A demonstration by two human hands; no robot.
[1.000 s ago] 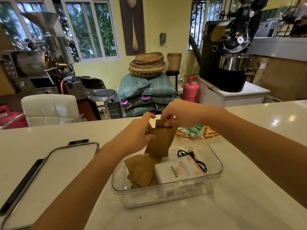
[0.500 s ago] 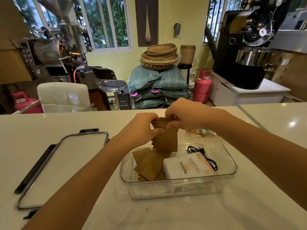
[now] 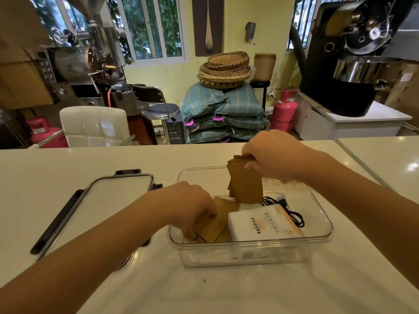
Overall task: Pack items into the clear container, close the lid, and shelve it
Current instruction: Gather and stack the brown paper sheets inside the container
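Observation:
The clear container (image 3: 317, 236) stands open on the white counter. Inside lie brown paper packets (image 3: 213, 227), a white box with orange print (image 3: 263, 223) and a black cable (image 3: 292, 214). My right hand (image 3: 269, 155) grips a stack of brown packets (image 3: 246, 182) upright above the container's far side. My left hand (image 3: 192, 207) reaches down into the container's left end, its fingers on a brown packet lying there. The clear lid with black clasps (image 3: 118, 196) lies flat to the container's left.
The white counter (image 3: 340, 279) extends all around. Behind it are a white chair (image 3: 93, 125), a stool (image 3: 158, 109), stacked sacks with baskets (image 3: 224, 105), pink gas cylinders (image 3: 284, 109) and roasting machines (image 3: 353, 64).
My left hand has left the stack and gone down into the container's left end with a brown packet. My right hand still holds the stack, now alone. The camera moved closer.

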